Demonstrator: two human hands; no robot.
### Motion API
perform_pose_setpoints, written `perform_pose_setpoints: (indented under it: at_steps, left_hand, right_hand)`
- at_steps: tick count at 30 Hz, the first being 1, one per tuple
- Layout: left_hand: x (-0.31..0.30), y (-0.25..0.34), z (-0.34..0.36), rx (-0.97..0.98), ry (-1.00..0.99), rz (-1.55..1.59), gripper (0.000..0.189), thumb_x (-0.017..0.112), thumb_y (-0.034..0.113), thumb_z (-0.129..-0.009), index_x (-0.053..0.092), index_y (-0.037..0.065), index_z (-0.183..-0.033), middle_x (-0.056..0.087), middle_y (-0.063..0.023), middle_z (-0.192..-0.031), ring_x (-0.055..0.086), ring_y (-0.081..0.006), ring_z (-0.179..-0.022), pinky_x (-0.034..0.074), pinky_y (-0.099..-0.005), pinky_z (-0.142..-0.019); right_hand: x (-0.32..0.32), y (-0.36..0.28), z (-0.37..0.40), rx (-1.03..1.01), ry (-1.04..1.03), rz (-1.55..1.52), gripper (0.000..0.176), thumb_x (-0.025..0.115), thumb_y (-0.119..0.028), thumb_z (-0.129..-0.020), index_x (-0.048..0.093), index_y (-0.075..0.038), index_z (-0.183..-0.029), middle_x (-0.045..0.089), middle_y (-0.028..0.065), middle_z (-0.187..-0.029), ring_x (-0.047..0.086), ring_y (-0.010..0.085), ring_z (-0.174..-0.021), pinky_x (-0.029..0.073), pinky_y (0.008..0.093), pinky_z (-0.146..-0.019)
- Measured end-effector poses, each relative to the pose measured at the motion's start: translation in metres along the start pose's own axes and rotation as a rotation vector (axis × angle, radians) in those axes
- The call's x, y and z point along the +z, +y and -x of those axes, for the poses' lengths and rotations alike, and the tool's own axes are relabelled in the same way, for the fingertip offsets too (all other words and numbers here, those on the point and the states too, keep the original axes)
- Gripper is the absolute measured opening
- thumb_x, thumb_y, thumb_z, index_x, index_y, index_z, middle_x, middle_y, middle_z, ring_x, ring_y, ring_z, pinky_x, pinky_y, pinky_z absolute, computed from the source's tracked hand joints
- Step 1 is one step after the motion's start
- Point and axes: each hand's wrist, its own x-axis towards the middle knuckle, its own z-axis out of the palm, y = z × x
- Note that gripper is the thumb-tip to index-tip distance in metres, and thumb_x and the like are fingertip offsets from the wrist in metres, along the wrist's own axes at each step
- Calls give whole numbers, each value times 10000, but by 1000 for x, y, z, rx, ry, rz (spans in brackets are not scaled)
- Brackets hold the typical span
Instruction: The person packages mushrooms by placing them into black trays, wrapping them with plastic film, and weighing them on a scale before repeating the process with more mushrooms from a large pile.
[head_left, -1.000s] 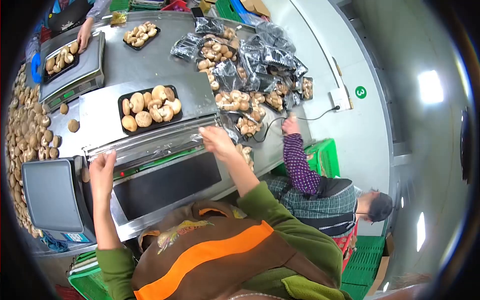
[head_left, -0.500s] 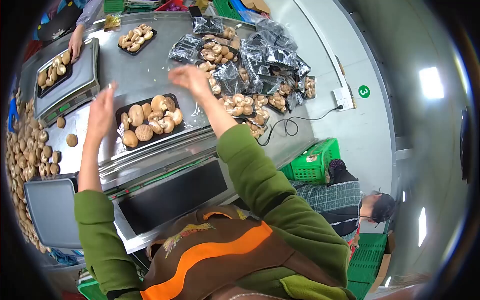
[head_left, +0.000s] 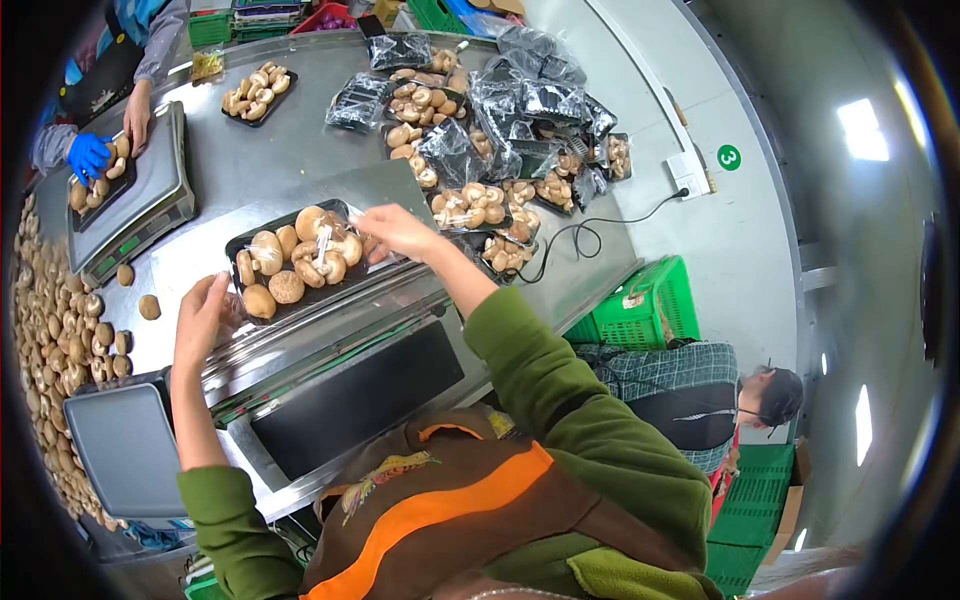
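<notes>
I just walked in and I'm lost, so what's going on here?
The person's left hand and right hand are at opposite ends of a tray of mushrooms, with clear film over them. Across the table, a co-worker's gloved hand and bare hand are at another tray on a scale. Wrapped trays are heaped to the right.

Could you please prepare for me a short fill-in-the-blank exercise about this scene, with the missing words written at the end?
1. The person's left hand and right hand are at opposite ends of a black tray filled with ____.
2. The round green sign shows the number ____.
3. The co-worker's glove has the colour ____.
4. The wide stripe across the person's brown garment is ____.

Missing words: mushrooms; 3; blue; orange.
</notes>
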Motion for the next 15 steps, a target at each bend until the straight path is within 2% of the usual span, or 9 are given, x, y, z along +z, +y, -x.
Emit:
perform_pose_setpoints:
  at_steps: [1, 4, 6, 8, 9, 10, 12, 14, 15]
  left_hand:
    - [1, -24, -7, 50, -3, 87, 393, 462, 359, -973, 620, 19, -1090, 571, -18, -686, 553, -84, -540, 419, -214, -446]
    - [22, -30, -13, 137, 208, 107, 356, 440, 317, -986, 621, 12, -980, 543, -10, -658, 536, -73, -513, 406, -200, -430]
    - [34, -5, 11, 108, 273, 5, 353, 420, 293, -994, 605, 2, -923, 539, -32, -672, 524, -94, -547, 419, -236, -492]
    - [47, -5, 32, 423, 536, -126, 353, 409, 274, -997, 578, -10, -873, 522, -54, -667, 501, -123, -601, 421, -283, -584]
    - [54, 10, 61, 378, 512, -56, 359, 406, 267, -997, 562, -22, -852, 515, -68, -659, 481, -146, -641, 407, -311, -646]
    - [57, 9, 82, 349, 492, -51, 353, 416, 264, -997, 563, -15, -839, 502, -53, -652, 463, -126, -618, 398, -293, -609]
    - [59, 3, 126, 274, 404, -140, 342, 435, 254, -995, 554, -11, -814, 478, -38, -640, 426, -107, -601, 378, -279, -580]
    - [66, -24, 152, 215, 299, -137, 343, 441, 253, -995, 538, -8, -794, 464, -30, -632, 408, -100, -595, 369, -276, -569]
    - [70, -36, 160, 170, 218, -124, 347, 448, 252, -996, 522, -4, -773, 451, -21, -625, 390, -94, -589, 359, -272, -558]
  right_hand:
    - [1, 6, 5, -53, -5, -101, 401, 446, -382, -978, 599, -18, -913, 596, 51, -668, 556, 138, -475, 475, 254, -443]
    - [15, 8, 11, -124, 240, -100, 361, 439, -334, -990, 575, -12, -898, 560, 38, -633, 540, 117, -466, 447, 254, -417]
    - [26, -1, 38, -197, 337, -55, 359, 414, -319, -1001, 543, -17, -856, 540, 31, -615, 533, 109, -457, 421, 252, -408]
    - [31, -2, 79, -297, 508, -59, 363, 398, -314, -1008, 516, -18, -833, 521, 26, -596, 522, 104, -445, 386, 259, -388]
    - [35, -4, 106, -311, 505, -128, 365, 385, -317, -1012, 509, -33, -819, 512, 18, -612, 479, 84, -421, 364, 245, -376]
    - [35, -2, 132, -296, 516, -134, 365, 385, -317, -1012, 509, -33, -819, 512, 18, -612, 479, 84, -421, 364, 245, -376]
    - [38, 10, 181, -101, 323, -302, 362, 384, -321, -1013, 516, -44, -820, 522, 16, -650, 433, 63, -405, 357, 223, -381]
    - [45, 31, 211, 41, 241, -354, 334, 399, -350, -1008, 529, -83, -854, 450, -20, -552, 401, 48, -390, 293, 187, -364]
    - [47, 38, 222, 128, 242, -333, 356, 431, -354, -996, 548, -61, -832, 505, -8, -570, 429, 54, -401, 323, 199, -366]
